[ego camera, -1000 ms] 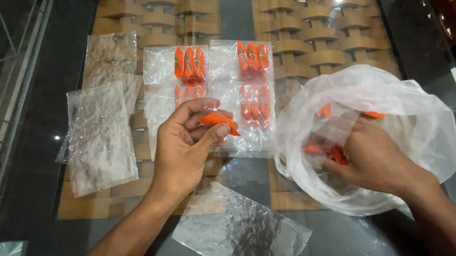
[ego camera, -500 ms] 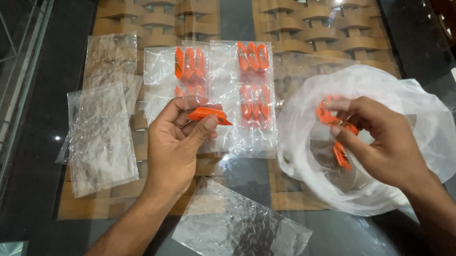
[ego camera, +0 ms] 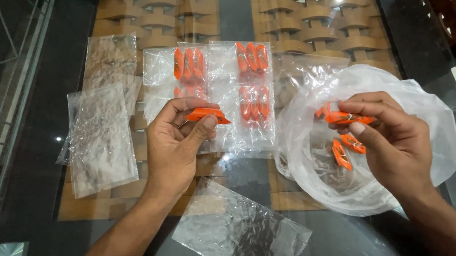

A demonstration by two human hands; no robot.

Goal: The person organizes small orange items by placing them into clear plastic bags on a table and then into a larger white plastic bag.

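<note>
Orange wrapped sweets pinched lightly in your left hand (ego camera: 177, 143) and right hand (ego camera: 394, 142) may slip onto the glass tabletop (ego camera: 31, 105).

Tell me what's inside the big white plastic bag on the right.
Inside the white plastic bag lie a few loose orange wrapped pieces. The right hand pinches another orange piece at the bag's mouth. The hand and crumpled plastic hide anything further in.
</note>
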